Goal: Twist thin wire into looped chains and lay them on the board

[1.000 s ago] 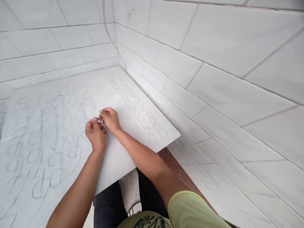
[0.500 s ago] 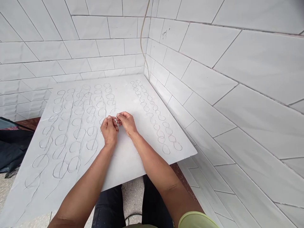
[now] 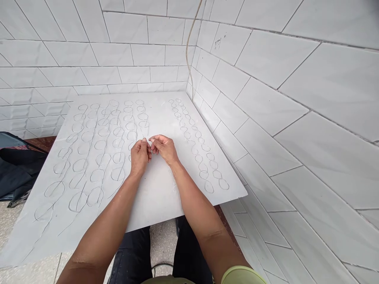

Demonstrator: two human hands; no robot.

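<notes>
My left hand point(image 3: 139, 156) and my right hand point(image 3: 165, 149) are close together above the middle of a white board point(image 3: 155, 197). Both are closed, thumb against fingers, in a pinch. A thin dark wire point(image 3: 148, 129) shows faintly just beyond the fingertips; its ends are hidden in the fingers. Left of my hands, several columns of thin wire rings point(image 3: 79, 165) lie on the board, with long loose strands running across them. To the right, two rows of small linked wire rings point(image 3: 203, 174) stretch from the back toward the front.
White tiled walls point(image 3: 296, 79) meet in a corner behind and right of the board. A thin cable point(image 3: 187, 51) hangs down that corner. Dark cloth or a bag point(image 3: 17, 169) lies at the left. My legs point(image 3: 133, 252) are under the board's front edge.
The view has shifted slightly, so the board and wall appear a little to the right. My hands stay pinched together; the curved strand beyond the fingertips now looks straighter.
</notes>
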